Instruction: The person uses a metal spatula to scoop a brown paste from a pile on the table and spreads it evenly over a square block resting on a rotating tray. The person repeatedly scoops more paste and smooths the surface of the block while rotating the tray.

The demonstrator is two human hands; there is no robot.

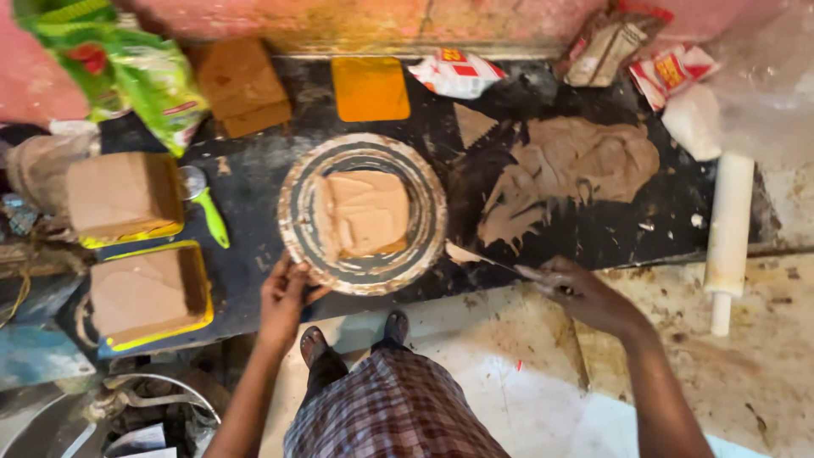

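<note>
A round turntable (297, 237), smeared with brown paste, sits on the dark slab and carries a square orange-brown slab coated in brown paste (365, 212). My left hand (284, 297) rests on the turntable's near rim. My right hand (577, 288) grips the handle of a flat spatula (479, 259), whose blade tip reaches the turntable's right edge. A big smear of brown paste (568, 174) lies on the slab to the right.
Two brown blocks on yellow squares (127, 199) (148, 297) lie left, beside a green-handled tool (208, 212). An orange square (370, 88), a brown block (243, 85), packets (458, 72) and a green bag (136, 72) lie behind. A white rolling pin (729, 229) lies right. My feet (356, 335) stand below.
</note>
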